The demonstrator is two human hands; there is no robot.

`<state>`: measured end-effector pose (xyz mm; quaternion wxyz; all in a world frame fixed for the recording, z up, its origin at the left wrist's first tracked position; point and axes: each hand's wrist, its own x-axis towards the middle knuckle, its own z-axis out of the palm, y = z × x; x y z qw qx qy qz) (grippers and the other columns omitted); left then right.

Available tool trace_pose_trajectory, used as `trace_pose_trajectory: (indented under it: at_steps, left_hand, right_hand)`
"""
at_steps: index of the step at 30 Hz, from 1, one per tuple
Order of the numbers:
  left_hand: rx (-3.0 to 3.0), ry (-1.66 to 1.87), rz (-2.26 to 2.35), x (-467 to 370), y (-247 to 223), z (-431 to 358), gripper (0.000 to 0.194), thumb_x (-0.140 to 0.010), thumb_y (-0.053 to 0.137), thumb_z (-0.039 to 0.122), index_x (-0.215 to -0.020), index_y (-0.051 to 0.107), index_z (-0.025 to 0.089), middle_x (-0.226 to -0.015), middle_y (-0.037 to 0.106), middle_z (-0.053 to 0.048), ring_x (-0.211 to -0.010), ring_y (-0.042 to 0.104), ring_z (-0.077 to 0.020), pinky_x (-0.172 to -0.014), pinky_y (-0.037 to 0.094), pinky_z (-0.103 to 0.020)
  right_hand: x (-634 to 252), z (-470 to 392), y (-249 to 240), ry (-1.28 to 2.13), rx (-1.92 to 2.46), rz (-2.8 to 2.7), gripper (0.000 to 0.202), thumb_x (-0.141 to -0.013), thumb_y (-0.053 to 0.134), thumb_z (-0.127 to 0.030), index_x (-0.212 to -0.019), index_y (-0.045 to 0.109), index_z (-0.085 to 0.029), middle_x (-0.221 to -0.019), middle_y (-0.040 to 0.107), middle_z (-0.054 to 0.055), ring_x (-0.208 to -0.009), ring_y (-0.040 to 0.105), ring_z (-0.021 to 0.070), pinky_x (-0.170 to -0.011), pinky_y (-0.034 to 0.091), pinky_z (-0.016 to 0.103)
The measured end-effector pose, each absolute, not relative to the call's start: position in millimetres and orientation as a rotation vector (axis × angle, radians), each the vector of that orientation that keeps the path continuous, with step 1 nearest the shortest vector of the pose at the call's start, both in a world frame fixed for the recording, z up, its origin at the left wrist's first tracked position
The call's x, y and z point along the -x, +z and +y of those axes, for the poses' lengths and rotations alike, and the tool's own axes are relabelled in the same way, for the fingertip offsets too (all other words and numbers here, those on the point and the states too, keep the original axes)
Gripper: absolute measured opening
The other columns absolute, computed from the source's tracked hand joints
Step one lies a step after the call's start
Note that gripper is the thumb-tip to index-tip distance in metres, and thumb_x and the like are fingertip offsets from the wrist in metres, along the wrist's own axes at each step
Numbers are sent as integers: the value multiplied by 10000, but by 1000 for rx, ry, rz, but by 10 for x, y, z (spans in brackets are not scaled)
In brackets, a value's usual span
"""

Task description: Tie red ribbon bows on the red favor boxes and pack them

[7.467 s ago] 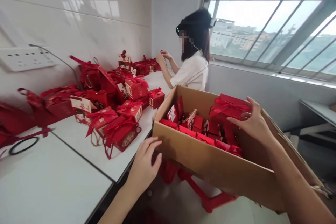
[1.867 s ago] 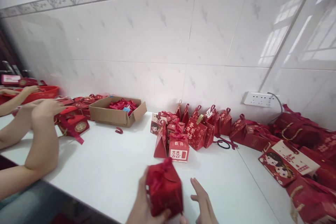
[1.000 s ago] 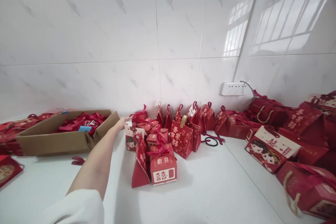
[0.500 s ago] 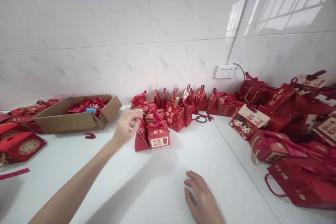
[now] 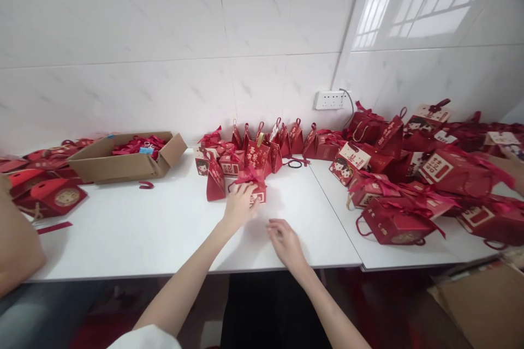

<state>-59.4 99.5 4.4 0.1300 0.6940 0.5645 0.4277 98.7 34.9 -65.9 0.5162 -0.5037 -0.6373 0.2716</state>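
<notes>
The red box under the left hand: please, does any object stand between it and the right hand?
Nothing visible stands between the right hand and the red box; only the white table shows in the gap. The left hand partly covers the near side of the box, but its right end seems open to reach.

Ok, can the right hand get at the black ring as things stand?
Likely yes: white tabletop lies between the right hand and the black ring, and the red box at the left hand sits off to the left.
</notes>
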Motion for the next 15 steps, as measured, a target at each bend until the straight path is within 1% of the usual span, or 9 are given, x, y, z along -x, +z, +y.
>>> trace_pose_trajectory:
  at_steps: [2,4,5,6,8,9,11,13,15]
  left_hand:
    - [-1881,1336,1550,624,117,884,240,-794,501,357,-882,646,188,-882,705,-74,-870,648,-233,-819,506,-365]
    - [-1712,1437,1517,680,149,849,350,-867,339,383,-886,614,167,-750,689,-64,-703,657,-195,-680,525,-320]
    - [-1637,1473,1509,699,141,862,374,-877,299,380,-892,602,160,-734,683,-65,-681,656,-188,-660,522,-311]
    - [-1578,1490,1499,701,116,891,370,-874,300,379,-897,596,157,-761,688,-72,-705,660,-187,-668,520,-309]
    - [-1510,1468,1465,638,23,963,321,-846,390,390,-924,603,163,-917,698,-93,-853,661,-200,-724,516,-307]
    - [-1493,1439,1442,575,-33,991,306,-829,440,394,-951,609,171,-1009,688,-98,-937,647,-206,-752,513,-304]
    - [-1472,1373,1396,418,-135,998,326,-829,474,406,-1035,605,191,-1132,655,-96,-1027,620,-204,-774,509,-294]
    - [-1452,1324,1374,281,-192,925,381,-866,424,434,-1127,566,196,-1094,669,-96,-971,642,-191,-738,513,-288]
    - [-1434,1288,1378,219,-196,784,432,-896,358,469,-1156,542,177,-870,705,-75,-797,668,-182,-651,508,-283]
  right_hand:
    - [-1116,343,-613,642,1282,-1323,340,-900,350,-376,-1017,581,-156,-1064,610,144,-934,629,226,-719,544,360]
    - [-1280,351,-567,623,1345,-1141,401,-926,271,-404,-1127,491,-136,-1100,566,169,-969,604,231,-756,527,390]
    - [-1356,362,-546,625,1363,-1088,409,-926,264,-420,-1141,470,-140,-1101,557,166,-983,595,232,-792,513,409]
    - [-1420,377,-526,635,1373,-1060,409,-921,278,-441,-1140,467,-152,-1107,553,157,-999,588,234,-825,498,423]
    - [-1485,407,-491,676,1370,-1064,418,-893,341,-487,-1145,469,-179,-1183,520,151,-1067,563,246,-875,476,435]
    - [-1484,416,-477,704,1365,-1086,451,-870,387,-510,-1178,452,-187,-1256,474,159,-1122,535,259,-899,464,441]
    - [-1437,400,-453,751,1366,-1143,608,-813,478,-546,-1290,353,-190,-1407,308,190,-1238,443,300,-954,425,472]
    - [-1377,328,-434,762,1390,-1194,779,-776,537,-556,-1377,213,-179,-1484,129,216,-1330,314,342,-1015,352,520]
    - [-1363,215,-416,757,1420,-1224,840,-772,556,-546,-1403,147,-172,-1504,54,219,-1369,229,358,-1051,294,544]
